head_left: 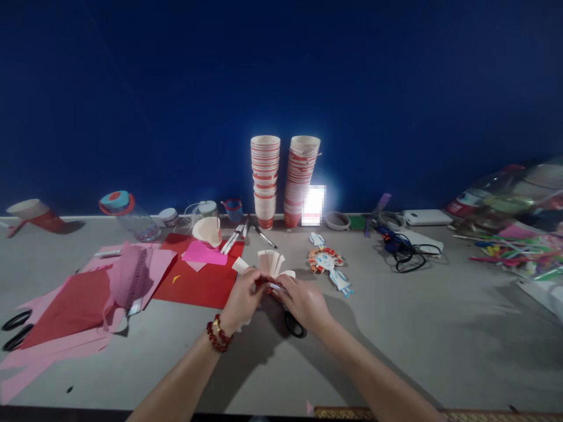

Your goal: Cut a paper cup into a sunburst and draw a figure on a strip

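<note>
Hands: left (244, 299) and right (305, 302) drawn together, both curled nearly closed, thumbs and fingertips pinching cut paper cup (270, 261) between them, pale strips fanned away from wrists. Forearms slanting in from near edge; red bead bracelets (219, 334) round left wrist. Black scissor handles (294, 325) nearer than cut paper cup, under right palm; cannot tell if gripped. Relative to same cup: grey bench (396, 340) below, red sheet (193, 290) left, paper doll (326, 262) right, cup stacks (265, 181) behind, dark blue wall (281, 70) beyond.
</note>
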`<state>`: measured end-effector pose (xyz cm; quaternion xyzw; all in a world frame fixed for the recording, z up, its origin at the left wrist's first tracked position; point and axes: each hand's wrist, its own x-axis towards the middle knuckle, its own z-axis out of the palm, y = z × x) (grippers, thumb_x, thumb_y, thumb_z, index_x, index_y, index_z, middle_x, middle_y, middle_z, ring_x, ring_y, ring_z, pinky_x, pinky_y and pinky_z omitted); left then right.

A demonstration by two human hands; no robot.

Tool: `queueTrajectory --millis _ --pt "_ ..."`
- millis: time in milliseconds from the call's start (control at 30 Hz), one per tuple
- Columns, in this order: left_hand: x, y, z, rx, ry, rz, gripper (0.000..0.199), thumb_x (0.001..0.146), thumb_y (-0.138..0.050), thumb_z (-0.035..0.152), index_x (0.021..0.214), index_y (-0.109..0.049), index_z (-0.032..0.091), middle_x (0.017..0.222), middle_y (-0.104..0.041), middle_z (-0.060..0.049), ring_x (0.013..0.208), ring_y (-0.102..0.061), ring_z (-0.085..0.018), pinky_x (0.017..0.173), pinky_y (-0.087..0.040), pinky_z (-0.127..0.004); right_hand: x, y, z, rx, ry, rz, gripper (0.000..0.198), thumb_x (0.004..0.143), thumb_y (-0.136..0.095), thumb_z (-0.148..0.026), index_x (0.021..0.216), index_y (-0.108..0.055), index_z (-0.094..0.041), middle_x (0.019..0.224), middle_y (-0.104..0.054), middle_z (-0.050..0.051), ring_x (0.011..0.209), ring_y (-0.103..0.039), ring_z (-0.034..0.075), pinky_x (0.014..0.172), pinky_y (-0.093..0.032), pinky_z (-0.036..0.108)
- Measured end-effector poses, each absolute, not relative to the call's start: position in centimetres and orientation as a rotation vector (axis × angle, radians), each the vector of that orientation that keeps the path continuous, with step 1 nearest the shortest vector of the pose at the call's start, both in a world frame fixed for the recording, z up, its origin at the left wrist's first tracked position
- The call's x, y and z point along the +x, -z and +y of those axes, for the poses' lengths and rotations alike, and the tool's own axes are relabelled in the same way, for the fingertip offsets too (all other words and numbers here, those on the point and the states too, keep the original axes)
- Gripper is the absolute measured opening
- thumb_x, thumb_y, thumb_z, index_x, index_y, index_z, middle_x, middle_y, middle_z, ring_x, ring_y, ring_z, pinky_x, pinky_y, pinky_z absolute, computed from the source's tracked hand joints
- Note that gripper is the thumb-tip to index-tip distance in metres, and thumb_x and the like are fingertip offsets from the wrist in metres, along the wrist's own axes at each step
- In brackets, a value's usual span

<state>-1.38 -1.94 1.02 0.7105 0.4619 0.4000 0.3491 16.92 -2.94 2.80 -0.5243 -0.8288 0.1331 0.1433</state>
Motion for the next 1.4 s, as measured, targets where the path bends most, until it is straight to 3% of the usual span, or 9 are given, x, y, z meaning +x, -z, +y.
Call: queueTrajectory --millis 200,367,600,1100,1400 --pt "-1.4 -1.8 -2.0 2.03 -1.029 1.186 0.012 0.088 -0.057 0.016 0.092 -0.067 0.02 0.091 -0.066 -0.005 0.093 -0.058 -0.021 0.086 -0.048 -0.035 17.2 -2.4 -2.6 -1.461 -0.497 -2.334 0.014 0.096 -0.05 -0.022 0.101 -0.063 -0.022 0.093 -0.074 0.005 0.081 -0.068 0.019 0.065 -0.036 0.025" --pt "-1.2 -1.4 -2.0 2.166 -1.122 1.205 0.016 0.091 -0.053 0.013 0.098 -0.065 0.02 0.105 -0.067 -0.008 0.105 -0.054 -0.023 0.096 -0.044 -0.04 17.3 -1.9 -2.4 -1.403 -0.565 -2.271 0.021 0.1 -0.043 -0.026 0.108 -0.062 -0.022 0.098 -0.075 0.005 0.085 -0.069 0.019 0.069 -0.039 0.024" --pt "-0.8 -0.8 -2.4 2.242 -1.109 1.279 0.016 0.093 -0.05 0.015 0.099 -0.064 0.02 0.102 -0.067 -0.007 0.103 -0.054 -0.024 0.095 -0.043 -0.042 17.2 -1.8 -2.5 -1.476 -0.487 -2.332 0.02 0.096 -0.05 -0.022 0.111 -0.063 -0.022 0.096 -0.076 0.005 0.082 -0.07 0.02 0.065 -0.037 0.024" --pt "0.0 -1.4 -3.5 2.446 -1.115 1.474 0.024 0.09 -0.059 0.021 0.114 -0.065 0.022 0.114 -0.072 -0.006 0.116 -0.056 -0.028 0.109 -0.028 -0.054 17.9 -1.9 -2.2 -1.372 -0.662 -2.146 0.021 0.098 -0.044 -0.033 0.093 -0.06 -0.021 0.079 -0.069 0.002 0.071 -0.061 0.018 0.063 -0.036 0.024" --pt "0.8 -1.3 -3.9 2.576 -1.099 1.516 0.035 0.095 -0.048 0.015 0.127 -0.058 0.023 0.13 -0.065 -0.007 0.131 -0.051 -0.027 0.116 -0.018 -0.058 17.5 -2.1 -2.5 -1.347 -0.681 -2.051 0.027 0.097 -0.043 -0.035 0.078 -0.056 -0.02 0.07 -0.063 0.001 0.065 -0.056 0.017 0.061 -0.036 0.024"
